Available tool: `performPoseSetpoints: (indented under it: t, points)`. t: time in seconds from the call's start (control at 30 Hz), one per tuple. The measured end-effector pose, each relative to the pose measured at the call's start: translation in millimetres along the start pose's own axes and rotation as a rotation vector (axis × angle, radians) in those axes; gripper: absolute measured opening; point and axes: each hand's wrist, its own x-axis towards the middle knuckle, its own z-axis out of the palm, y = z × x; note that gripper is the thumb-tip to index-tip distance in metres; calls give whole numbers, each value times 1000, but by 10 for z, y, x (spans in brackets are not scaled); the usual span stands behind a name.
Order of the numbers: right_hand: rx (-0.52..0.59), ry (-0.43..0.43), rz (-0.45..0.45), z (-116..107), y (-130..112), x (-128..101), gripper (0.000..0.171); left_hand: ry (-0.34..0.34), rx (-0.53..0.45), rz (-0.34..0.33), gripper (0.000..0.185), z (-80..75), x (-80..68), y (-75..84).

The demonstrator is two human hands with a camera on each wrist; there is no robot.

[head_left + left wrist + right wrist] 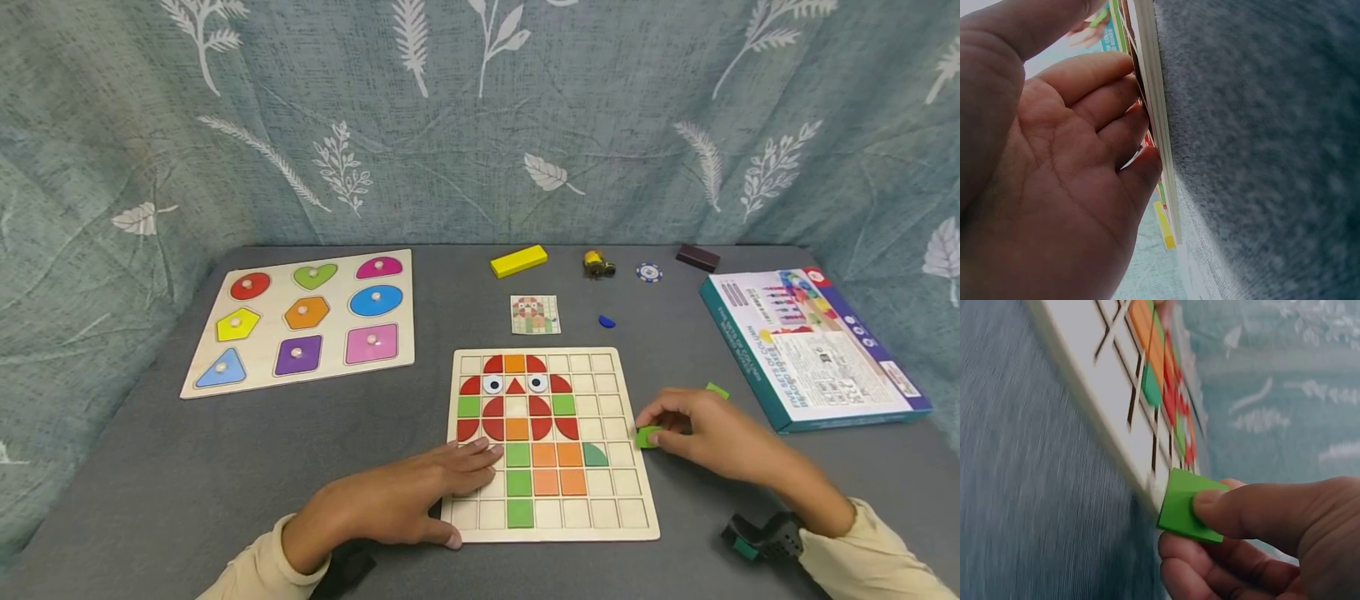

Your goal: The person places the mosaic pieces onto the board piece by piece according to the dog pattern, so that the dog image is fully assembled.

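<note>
A wooden grid board [626, 517] lies in front of me, partly filled with red, orange and green tiles that form an owl. My left hand [420, 496] rests flat on the board's lower left corner, fingers straight over the cells; the left wrist view shows those fingers [1104, 119] against the board's edge [1159, 119]. My right hand [701, 433] hovers just off the board's right edge and pinches a green square tile [647, 437] between thumb and fingers. The right wrist view shows that green tile [1180, 503] close to the board edge [1110, 431].
A second green tile [717, 390] lies behind the right hand. A pattern card [535, 315] and a blue piece [607, 322] lie beyond the board. A shape puzzle [300, 321] sits left, a game box [813, 346] right. A yellow block [518, 261], a chip [648, 272] and small items line the back.
</note>
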Motion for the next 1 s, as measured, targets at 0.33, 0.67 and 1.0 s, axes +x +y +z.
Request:
performPoseSetpoints:
  t: [0.33,0.67,1.0]
  points:
    - [102,-121,-99,238,-276,122,10,0,8,-4,74,-12,11,-10]
    - [74,-161,-164,402,-252,196,19,10,29,27,73,-27,15,-7]
    - [-26,18,-118,254,-103,129,16,7,5,18,74,4,1,-14]
